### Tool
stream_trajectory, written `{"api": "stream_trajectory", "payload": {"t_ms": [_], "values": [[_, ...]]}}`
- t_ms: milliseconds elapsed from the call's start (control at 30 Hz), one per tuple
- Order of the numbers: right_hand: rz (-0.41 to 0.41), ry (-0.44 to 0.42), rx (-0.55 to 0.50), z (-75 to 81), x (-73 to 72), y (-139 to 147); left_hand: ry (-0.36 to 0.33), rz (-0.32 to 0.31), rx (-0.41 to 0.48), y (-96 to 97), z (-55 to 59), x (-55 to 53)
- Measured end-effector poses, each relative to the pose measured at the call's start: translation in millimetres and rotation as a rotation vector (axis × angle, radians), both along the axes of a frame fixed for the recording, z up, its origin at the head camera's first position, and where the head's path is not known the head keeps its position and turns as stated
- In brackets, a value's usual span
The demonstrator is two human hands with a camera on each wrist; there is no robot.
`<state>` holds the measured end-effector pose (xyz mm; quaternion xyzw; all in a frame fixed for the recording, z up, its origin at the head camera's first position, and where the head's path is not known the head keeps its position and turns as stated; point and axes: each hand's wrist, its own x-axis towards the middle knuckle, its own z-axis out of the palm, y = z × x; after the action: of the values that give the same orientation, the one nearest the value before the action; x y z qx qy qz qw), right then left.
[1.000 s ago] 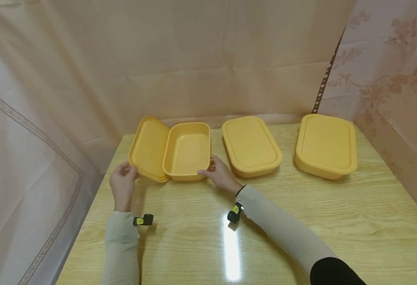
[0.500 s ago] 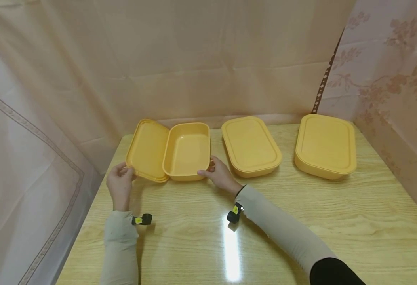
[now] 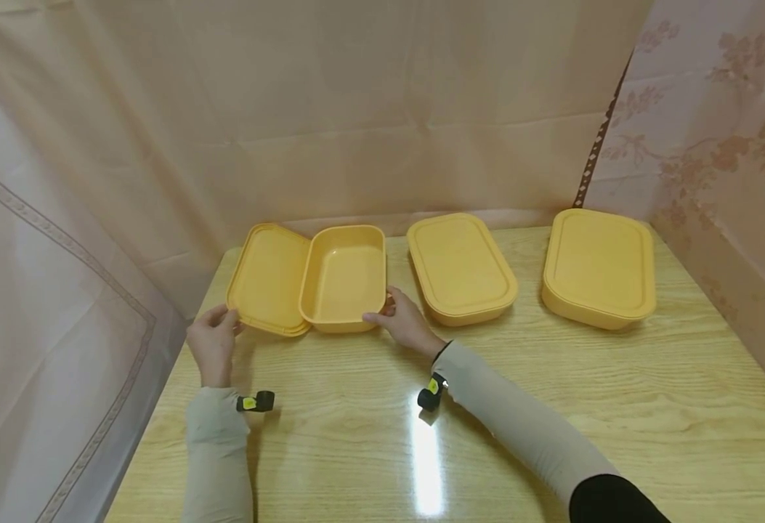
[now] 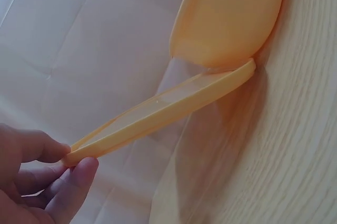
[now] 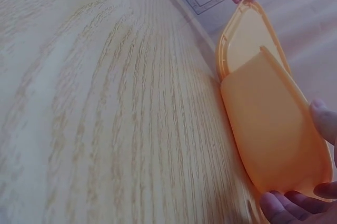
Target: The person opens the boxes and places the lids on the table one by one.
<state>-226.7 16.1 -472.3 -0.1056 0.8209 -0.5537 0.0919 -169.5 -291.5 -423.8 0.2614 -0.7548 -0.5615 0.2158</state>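
Note:
In the head view a yellow lid [image 3: 269, 277] leans beside an uncovered yellow food container [image 3: 344, 280] at the left of the table. My left hand [image 3: 213, 341] pinches the lid's near left corner between thumb and fingers. The left wrist view shows that lid [image 4: 158, 109] tilted, its held edge raised off the table and its far edge low against the container [image 4: 231, 13]. With my right hand [image 3: 408, 323] I grip the container's near right corner. In the right wrist view, fingers [image 5: 284, 206] curl at the container's wall [image 5: 274, 124].
Two more yellow containers with their lids on, one in the middle [image 3: 462, 267] and one at the right [image 3: 599, 267], stand along the back of the wooden table [image 3: 330, 436]. A beige curtain [image 3: 330, 109] hangs behind.
My left hand has moved left and slightly down, and the lid's held edge has tilted lower with it. The right hand and the container have stayed in place.

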Motion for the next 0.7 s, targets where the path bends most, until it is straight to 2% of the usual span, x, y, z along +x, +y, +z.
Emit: {"api": "stream_trajectory", "payload": {"t_ms": [400,700], "values": [[-0.011,0.015,-0.002,0.3,0.7,0.5,-0.049,-0.007,0.026,-4.2,0.3,-0.8],[-0.008,0.012,-0.005,0.2,1.6,0.2,-0.048,0.017,0.014,-9.2,-8.8,-2.0]]}}
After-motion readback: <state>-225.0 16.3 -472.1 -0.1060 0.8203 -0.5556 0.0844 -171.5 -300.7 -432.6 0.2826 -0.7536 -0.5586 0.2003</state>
